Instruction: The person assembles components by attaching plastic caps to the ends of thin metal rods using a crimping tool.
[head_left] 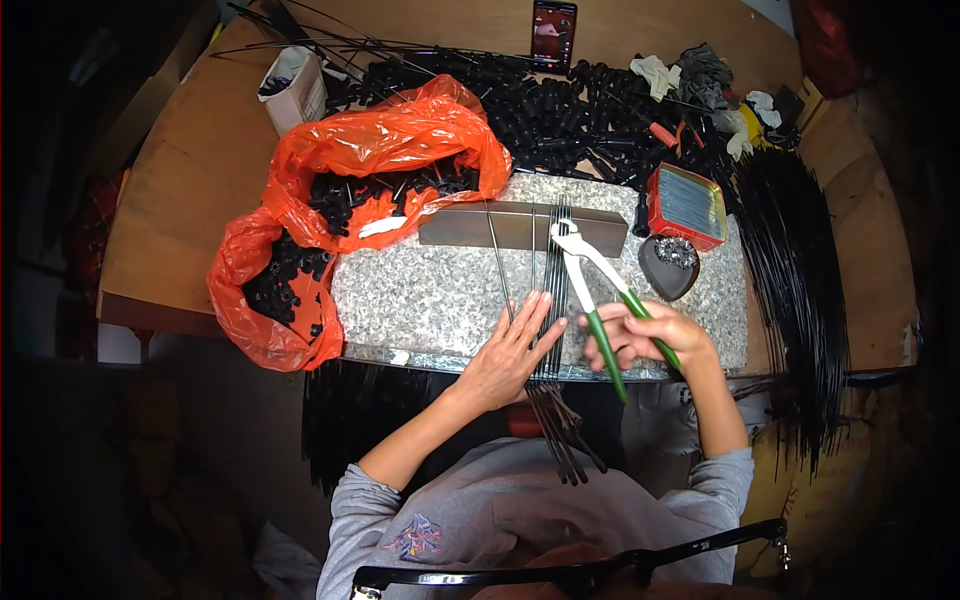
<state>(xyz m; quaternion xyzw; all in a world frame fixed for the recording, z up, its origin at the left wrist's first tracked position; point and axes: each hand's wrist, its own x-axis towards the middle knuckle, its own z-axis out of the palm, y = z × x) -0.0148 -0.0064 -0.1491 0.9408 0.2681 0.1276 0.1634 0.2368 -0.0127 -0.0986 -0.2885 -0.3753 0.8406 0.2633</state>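
My left hand lies flat with its fingers stretched out over a bunch of thin black rods on the speckled stone slab. The rods run lengthwise away from me, with their thicker near ends hanging past the slab's front edge. Across the slab lies a long metal bar, and the rods' far ends rest over it. My right hand is closed around the green handles of white-headed pliers. The handles are spread, and the pliers' jaws are at the rods' far ends; whether they bite cannot be made out.
Two orange plastic bags with small black parts stand at left. A red tin of thin pins and a heart-shaped dish sit at right, beside a long bundle of black rods. Behind are piled black parts and a phone.
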